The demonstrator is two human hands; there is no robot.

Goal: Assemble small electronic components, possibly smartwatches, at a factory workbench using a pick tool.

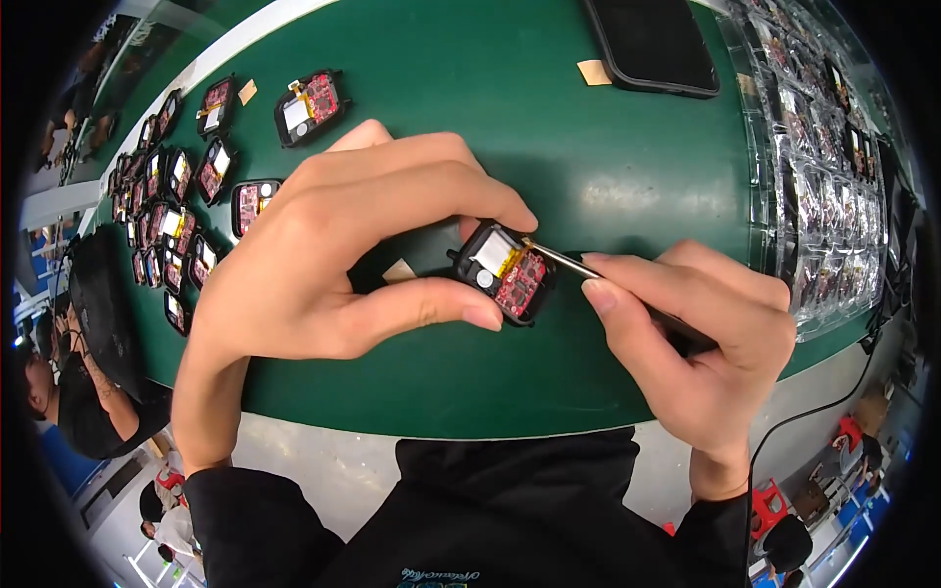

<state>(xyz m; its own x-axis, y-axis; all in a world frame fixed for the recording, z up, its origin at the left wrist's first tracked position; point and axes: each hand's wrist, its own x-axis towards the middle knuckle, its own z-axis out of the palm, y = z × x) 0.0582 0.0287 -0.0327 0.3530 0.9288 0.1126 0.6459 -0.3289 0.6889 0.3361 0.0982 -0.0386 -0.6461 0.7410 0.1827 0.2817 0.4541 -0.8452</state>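
Note:
Between the thumb and fingers of my left hand (pixel 343 235) is an opened smartwatch case (pixel 505 272), black-rimmed, tilted above the table. Inside it show a red circuit board, a white battery with yellow tape and a round silvery part. My right hand (pixel 701 333) is closed round slim metal tweezers (pixel 573 261). Their tip meets the upper right edge of the case, by the yellow tape. Whether the tip grips anything is too small to tell. Behind my left hand lies another open watch case (pixel 253 204), partly covered by the hand.
Many similar watch cases (pixel 176 225) crowd the table's left side, with one case (pixel 310 106) farther back. A black phone-like device (pixel 655 44) lies at the back right. Clear plastic trays (pixel 818 186) of parts line the right edge. Small tan paper pieces (pixel 594 73) dot the green table (pixel 627 186).

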